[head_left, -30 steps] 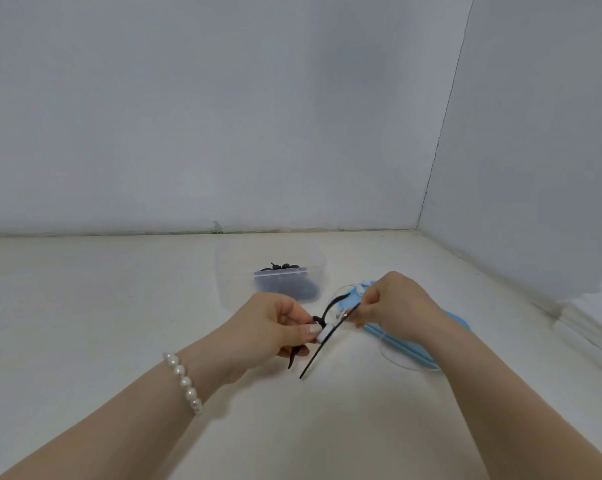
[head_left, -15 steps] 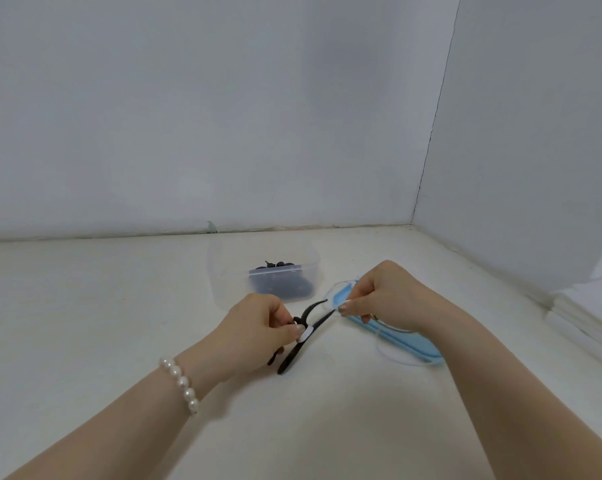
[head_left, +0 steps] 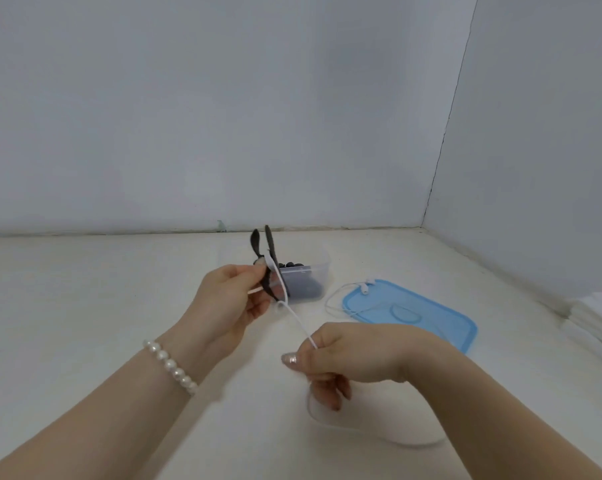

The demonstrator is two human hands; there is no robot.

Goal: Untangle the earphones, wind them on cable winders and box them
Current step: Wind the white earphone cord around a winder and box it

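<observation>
The white earphone cable point(head_left: 297, 322) runs taut in the air between the 2 hands, above the white table point(head_left: 85, 306). Its upper end is wrapped around a black cable winder point(head_left: 266, 258), whose 2 strap ends stick upward, and a short white tail pokes out to the left of the wrap. The left hand point(head_left: 228, 303) pinches the winder and the wrapped cable between thumb and curled fingers, held up in front of the box. The right hand point(head_left: 348, 355) is lower and nearer the camera; its thumb and forefinger pinch the cable, the other fingers curled beneath. From that hand the cable drops to the table and trails in a loose loop toward the right, under the right forearm.

Farther back, more white cable curves across the table and onto the blue lid point(head_left: 427, 317), where 2 small white earbuds point(head_left: 367, 285) lie at the lid's far left corner. The lid lies flat on the table, to the right of the box and apart from it.

The clear plastic box point(head_left: 318, 271) stands open behind the left hand, with dark wound bundles point(head_left: 303, 284) inside; the winder partly hides its left side.

A pearl bracelet point(head_left: 171, 365) circles the left wrist. Pale grey walls point(head_left: 292, 116) meet in a corner at the right rear.
</observation>
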